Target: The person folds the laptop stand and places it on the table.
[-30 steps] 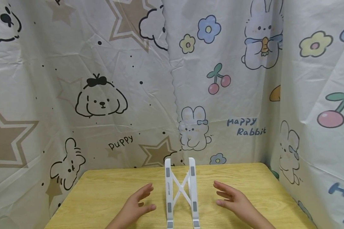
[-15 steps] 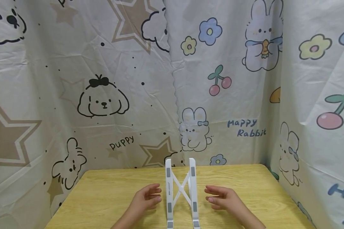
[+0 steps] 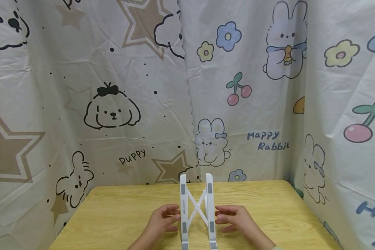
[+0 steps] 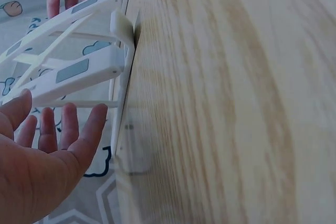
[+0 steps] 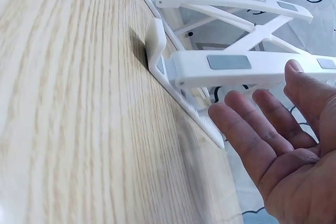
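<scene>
Cream fabric hangs across the head view, printed at the left edge with a brown star and, farther in, with a puppy face under a black bow. Yellow wood-grain tabletop spreads over the lower part of the frame. At the lower centre, left of the stand, the left hand has its fingers released and loosely bent, fingertips right by the left rail; whether they touch it, I cannot tell. The left wrist view has that hand at lower left, fingers spread below the rail and holding nothing.

Next comes the white stand, upright at the bottom centre, its two rails joined by crossing braces and set with grey pads. Just right of it, the right hand faces the right rail with fingers likewise released and slightly curved; its thumb overlaps the rail in the right wrist view, contact unclear. Pale sleeve peeks in at the bottom edge. Farther right, pink cherries mark the fabric near the frame's edge.
</scene>
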Motion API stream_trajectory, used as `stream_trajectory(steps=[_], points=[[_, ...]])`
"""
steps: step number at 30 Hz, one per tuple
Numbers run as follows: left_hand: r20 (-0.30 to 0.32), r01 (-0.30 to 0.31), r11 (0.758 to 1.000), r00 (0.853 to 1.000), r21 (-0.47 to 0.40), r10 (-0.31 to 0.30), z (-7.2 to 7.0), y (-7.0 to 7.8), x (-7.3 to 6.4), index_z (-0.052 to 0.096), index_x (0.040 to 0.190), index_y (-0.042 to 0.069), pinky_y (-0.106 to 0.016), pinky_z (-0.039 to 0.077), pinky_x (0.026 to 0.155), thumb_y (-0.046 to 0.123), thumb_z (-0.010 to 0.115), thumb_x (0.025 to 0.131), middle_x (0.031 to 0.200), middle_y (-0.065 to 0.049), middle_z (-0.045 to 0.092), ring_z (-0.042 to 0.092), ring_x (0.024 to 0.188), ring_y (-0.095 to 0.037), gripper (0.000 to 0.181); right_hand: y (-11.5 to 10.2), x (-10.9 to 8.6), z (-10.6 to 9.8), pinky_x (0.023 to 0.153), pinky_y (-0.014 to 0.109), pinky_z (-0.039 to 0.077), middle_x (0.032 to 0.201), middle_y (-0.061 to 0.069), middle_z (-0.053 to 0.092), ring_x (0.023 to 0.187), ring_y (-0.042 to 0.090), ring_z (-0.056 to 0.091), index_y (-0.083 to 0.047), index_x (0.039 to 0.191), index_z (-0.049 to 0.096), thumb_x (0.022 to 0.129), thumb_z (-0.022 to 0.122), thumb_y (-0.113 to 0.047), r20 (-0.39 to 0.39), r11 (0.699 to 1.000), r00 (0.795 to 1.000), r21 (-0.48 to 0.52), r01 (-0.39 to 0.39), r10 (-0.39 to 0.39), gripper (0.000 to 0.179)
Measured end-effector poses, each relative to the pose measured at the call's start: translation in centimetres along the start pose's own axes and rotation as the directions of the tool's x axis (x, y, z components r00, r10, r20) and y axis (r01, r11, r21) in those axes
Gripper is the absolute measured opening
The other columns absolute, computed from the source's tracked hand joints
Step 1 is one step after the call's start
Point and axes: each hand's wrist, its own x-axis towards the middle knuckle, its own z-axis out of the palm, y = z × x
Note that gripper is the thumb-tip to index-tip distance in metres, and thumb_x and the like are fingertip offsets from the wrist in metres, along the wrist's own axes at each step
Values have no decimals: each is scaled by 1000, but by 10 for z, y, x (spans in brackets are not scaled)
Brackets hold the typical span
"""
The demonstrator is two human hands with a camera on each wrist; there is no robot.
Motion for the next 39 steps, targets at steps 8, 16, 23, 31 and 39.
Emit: stream_trajectory(steps=[8, 16, 23, 31, 39], points=[[-19, 36, 994, 999, -103, -38, 9, -5, -1, 62, 126, -5, -52, 63, 80, 6, 73, 94, 104, -7, 66, 67, 92, -17, 35, 3, 2, 13, 79, 51, 64, 117, 15, 73, 97, 28, 75, 3, 138, 60, 92, 77, -11, -46, 998, 998, 43, -47, 49, 52], [-41, 7, 997, 999, -76, -10, 13, -3, 1, 61, 124, -8, -51, 64, 74, 0, 76, 90, 103, -9, 64, 64, 89, -17, 37, 6, 3, 29, 72, 53, 64, 105, 11, 73, 88, 24, 73, 9, 138, 55, 88, 77, 0, -139, 999, 990, 43, 19, -13, 55], [-46, -6, 1000, 999, -28, 5, 18, -1, 2, 62, 121, -7, -50, 64, 70, -4, 74, 90, 103, -10, 63, 65, 87, -17, 34, 6, 1, 40, 69, 50, 64, 100, 11, 70, 85, 23, 73, 9, 132, 61, 87, 77, 3, -243, 999, 970, 41, 23, -12, 47], [-53, -35, 999, 998, 8, 35, 22, 3, 5, 61, 118, -6, -50, 64, 66, -7, 74, 88, 100, -11, 63, 64, 82, -17, 32, 6, 2, 45, 69, 48, 65, 100, 11, 70, 85, 21, 72, 9, 131, 63, 88, 76, 3, -291, 999, 957, 42, 28, -15, 46], [-57, -66, 998, 996, 17, 67, 26, 0, 9, 61, 116, -6, -47, 64, 63, -8, 74, 87, 99, -12, 62, 64, 81, -17, 32, 8, 7, 48, 70, 48, 65, 97, 10, 70, 84, 20, 72, 10, 131, 63, 88, 75, 4, -263, 997, 964, 69, 45, -25, 45]])
